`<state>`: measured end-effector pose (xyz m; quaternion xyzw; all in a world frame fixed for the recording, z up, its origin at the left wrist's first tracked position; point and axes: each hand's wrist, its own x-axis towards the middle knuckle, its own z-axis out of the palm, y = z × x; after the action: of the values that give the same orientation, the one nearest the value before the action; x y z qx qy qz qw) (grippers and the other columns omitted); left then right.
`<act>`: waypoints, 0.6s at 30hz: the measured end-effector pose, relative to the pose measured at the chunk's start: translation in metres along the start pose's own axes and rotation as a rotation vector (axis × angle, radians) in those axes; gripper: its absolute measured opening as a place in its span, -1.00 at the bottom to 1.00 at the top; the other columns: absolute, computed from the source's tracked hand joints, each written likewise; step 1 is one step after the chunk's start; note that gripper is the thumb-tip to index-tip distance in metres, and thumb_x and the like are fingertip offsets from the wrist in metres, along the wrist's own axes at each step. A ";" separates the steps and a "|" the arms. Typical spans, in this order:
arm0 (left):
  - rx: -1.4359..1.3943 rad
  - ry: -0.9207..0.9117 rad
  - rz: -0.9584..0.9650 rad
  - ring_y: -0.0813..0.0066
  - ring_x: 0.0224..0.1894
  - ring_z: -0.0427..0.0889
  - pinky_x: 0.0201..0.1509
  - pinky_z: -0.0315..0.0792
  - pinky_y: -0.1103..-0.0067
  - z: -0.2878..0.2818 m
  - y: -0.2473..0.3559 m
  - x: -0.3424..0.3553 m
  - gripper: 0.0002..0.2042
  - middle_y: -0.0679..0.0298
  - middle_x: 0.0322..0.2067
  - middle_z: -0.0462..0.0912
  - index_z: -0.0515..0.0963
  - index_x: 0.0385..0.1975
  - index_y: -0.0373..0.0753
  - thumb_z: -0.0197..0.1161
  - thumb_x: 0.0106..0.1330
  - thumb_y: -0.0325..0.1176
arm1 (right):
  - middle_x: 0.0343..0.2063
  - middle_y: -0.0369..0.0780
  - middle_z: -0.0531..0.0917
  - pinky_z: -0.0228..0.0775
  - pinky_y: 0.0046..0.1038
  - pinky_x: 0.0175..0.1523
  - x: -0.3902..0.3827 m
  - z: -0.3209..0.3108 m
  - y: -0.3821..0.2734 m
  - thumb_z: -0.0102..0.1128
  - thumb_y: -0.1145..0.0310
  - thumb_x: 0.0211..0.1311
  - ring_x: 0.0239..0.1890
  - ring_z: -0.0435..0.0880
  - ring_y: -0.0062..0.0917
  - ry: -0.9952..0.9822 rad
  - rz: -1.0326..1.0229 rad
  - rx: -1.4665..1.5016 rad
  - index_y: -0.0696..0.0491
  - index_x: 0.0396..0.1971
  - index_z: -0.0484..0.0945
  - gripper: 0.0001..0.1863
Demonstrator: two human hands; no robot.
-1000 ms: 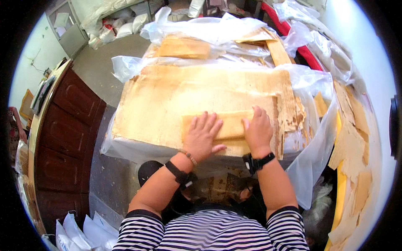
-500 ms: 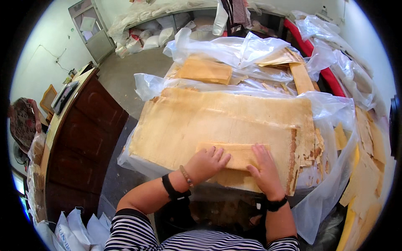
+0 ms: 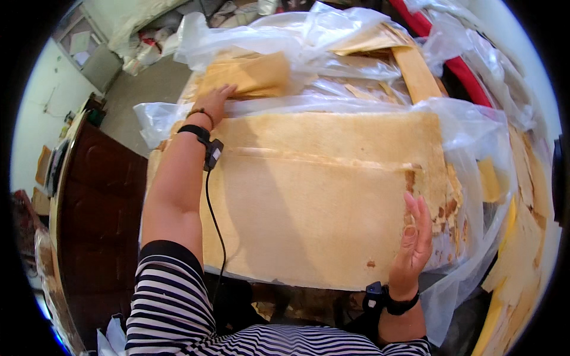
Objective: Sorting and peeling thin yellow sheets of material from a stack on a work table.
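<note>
A large stack of thin, pale tan wood veneer sheets lies flat on a bed of crumpled clear plastic sheeting, filling the middle of the view. The top sheet is broad and roughly rectangular, with a faint ridge running across it nearer the far edge, and its right edge is ragged and chipped, with darker brown flakes showing.

The left hand reaches forward past the far left corner of the stack, the arm stretched out over the sheets. Its fingers are spread and lie on the near edge of a smaller, yellow-brown bundle of veneer pieces that sits beyond the big stack, partly wrapped in the plastic. Whether the fingers grip that bundle or only rest on it cannot be told. A black wristband with a small black device and a thin black cable sits on that wrist, the cable hanging down along the forearm.

The right hand lies open and flat at the right edge of the stack, near its near right corner, fingers straight and close together, pointing away from the person and pressing on the top sheet beside the chipped edge. It holds nothing. A black band circles its wrist.

To the left stands a dark brown wooden cabinet. Loose yellow veneer strips lie at the right, and a red curved bar runs behind the plastic at the far right.
</note>
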<state>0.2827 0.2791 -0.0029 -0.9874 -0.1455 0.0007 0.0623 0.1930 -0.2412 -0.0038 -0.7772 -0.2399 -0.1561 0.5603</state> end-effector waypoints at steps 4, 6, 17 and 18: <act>-0.135 0.057 0.202 0.06 0.39 0.22 0.45 0.17 0.33 0.015 -0.034 0.015 -0.24 0.08 0.34 0.29 0.23 0.35 -0.04 0.38 0.09 -0.48 | 0.14 0.01 0.52 0.17 -0.29 0.36 -0.002 -0.012 0.000 -0.18 0.30 0.52 0.20 0.50 -0.28 0.099 0.146 0.237 0.28 0.27 0.27 -0.53; -0.123 0.219 0.069 0.06 0.34 0.29 0.42 0.20 0.34 0.002 -0.036 -0.001 -0.36 0.01 0.29 0.34 0.26 0.32 -0.13 0.21 0.17 -0.56 | 0.12 0.01 0.53 0.18 -0.28 0.35 -0.001 -0.023 -0.004 -0.21 0.29 0.54 0.19 0.51 -0.28 0.117 0.219 0.264 0.27 0.27 0.27 -0.54; -0.367 0.064 0.670 0.09 0.32 0.33 0.33 0.26 0.29 -0.052 0.297 -0.306 -0.37 0.13 0.28 0.39 0.39 0.22 -0.16 0.40 0.15 -0.11 | -0.08 -0.07 0.64 0.46 -0.39 0.07 -0.006 -0.100 0.003 -0.13 0.17 0.49 -0.07 0.64 -0.39 0.306 0.547 0.873 0.20 0.15 0.42 -0.55; -0.278 0.123 0.653 0.09 0.34 0.32 0.31 0.27 0.30 -0.042 0.304 -0.312 -0.35 0.13 0.30 0.36 0.38 0.23 -0.16 0.40 0.14 -0.11 | -0.08 -0.07 0.64 0.46 -0.39 0.07 -0.010 -0.104 0.001 -0.13 0.17 0.49 -0.07 0.64 -0.39 0.307 0.550 0.875 0.20 0.15 0.42 -0.55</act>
<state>0.0724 -0.1045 -0.0035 -0.9790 0.1828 -0.0589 -0.0676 0.1878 -0.3418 0.0238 -0.4736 0.0147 -0.0009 0.8806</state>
